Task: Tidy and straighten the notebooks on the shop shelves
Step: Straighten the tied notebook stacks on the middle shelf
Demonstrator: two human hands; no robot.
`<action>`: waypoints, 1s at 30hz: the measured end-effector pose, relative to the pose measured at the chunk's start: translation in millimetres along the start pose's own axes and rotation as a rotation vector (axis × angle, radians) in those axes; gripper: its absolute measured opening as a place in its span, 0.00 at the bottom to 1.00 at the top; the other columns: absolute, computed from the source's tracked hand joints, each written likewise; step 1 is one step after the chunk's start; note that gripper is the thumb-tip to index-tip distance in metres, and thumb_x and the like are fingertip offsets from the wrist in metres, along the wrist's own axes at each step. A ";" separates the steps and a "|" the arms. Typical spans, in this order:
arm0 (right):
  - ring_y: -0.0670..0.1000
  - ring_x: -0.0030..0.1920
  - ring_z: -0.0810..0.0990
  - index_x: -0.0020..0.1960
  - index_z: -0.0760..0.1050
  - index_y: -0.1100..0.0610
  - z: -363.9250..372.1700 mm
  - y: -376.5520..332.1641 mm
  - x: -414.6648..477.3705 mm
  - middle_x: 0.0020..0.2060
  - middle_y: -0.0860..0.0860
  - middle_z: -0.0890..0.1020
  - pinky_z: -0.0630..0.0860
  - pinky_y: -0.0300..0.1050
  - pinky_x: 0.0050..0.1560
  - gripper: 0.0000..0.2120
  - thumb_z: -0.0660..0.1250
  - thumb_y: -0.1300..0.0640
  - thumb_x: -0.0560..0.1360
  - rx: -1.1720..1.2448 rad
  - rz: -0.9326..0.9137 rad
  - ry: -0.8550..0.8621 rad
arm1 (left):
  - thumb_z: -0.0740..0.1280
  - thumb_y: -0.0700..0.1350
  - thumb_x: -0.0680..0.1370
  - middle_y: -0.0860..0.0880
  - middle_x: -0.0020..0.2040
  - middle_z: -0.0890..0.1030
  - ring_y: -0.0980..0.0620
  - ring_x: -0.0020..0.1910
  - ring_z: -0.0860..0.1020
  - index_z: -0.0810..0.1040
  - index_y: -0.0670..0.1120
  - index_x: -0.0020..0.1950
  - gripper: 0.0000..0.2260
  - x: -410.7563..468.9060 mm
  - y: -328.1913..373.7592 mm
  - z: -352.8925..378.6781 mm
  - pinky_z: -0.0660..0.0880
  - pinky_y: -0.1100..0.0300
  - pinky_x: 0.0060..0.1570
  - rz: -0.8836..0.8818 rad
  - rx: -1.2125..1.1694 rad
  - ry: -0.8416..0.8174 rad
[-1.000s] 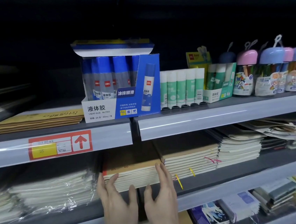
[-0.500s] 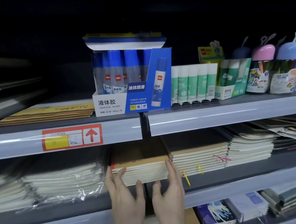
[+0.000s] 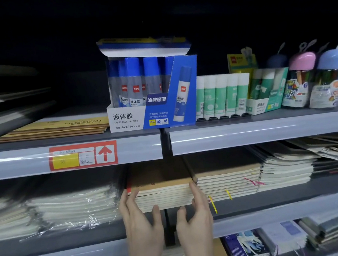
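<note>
In the head view, the stack of kraft-cover notebooks (image 3: 162, 193) lay on the middle shelf (image 3: 295, 191), between a plastic-wrapped bundle (image 3: 74, 208) on its left and another notebook stack (image 3: 228, 182) just beside its right. The left hand (image 3: 141, 222) laid straight fingers against the stack's left edge, and the right hand (image 3: 194, 219) pressed the right edge likewise; neither curled round anything. To square it well, both hands should probably push inward evenly, then the thumbs nudge the front edges flush, gently enough that the thin covers do not buckle.
</note>
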State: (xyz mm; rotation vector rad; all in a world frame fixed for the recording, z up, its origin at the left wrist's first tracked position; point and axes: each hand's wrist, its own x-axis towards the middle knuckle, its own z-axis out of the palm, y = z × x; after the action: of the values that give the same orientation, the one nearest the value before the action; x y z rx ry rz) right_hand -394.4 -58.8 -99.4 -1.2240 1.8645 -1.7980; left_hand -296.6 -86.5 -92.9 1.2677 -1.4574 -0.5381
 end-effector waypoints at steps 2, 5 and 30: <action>0.43 0.73 0.66 0.75 0.67 0.49 1.8 0.4 -1.4 0.73 0.41 0.68 0.66 0.45 0.74 0.31 0.64 0.69 0.75 0.003 -0.012 0.014 | 0.67 0.37 0.78 0.51 0.76 0.58 0.53 0.75 0.60 0.64 0.46 0.74 0.26 -0.6 1.8 -1.4 0.57 0.61 0.68 -0.018 -0.036 0.004; 0.43 0.72 0.67 0.74 0.68 0.49 4.7 1.5 -3.1 0.72 0.41 0.68 0.68 0.47 0.73 0.30 0.64 0.68 0.75 0.001 -0.009 0.050 | 0.67 0.36 0.78 0.52 0.76 0.61 0.55 0.74 0.61 0.64 0.49 0.74 0.26 -3.2 4.9 -2.6 0.57 0.62 0.68 -0.057 -0.106 0.028; 0.45 0.70 0.71 0.72 0.72 0.51 2.1 2.7 0.4 0.69 0.45 0.74 0.70 0.44 0.70 0.26 0.64 0.66 0.77 -0.020 -0.003 0.104 | 0.65 0.37 0.79 0.51 0.75 0.67 0.51 0.74 0.65 0.59 0.50 0.79 0.30 -0.1 -2.9 -4.0 0.64 0.46 0.74 -0.182 -0.129 0.034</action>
State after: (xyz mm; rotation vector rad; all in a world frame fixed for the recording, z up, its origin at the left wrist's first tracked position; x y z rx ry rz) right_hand -394.2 -60.9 -102.2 -1.1614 1.9415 -1.8834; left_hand -291.9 -86.2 -94.2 1.3071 -1.2649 -0.7172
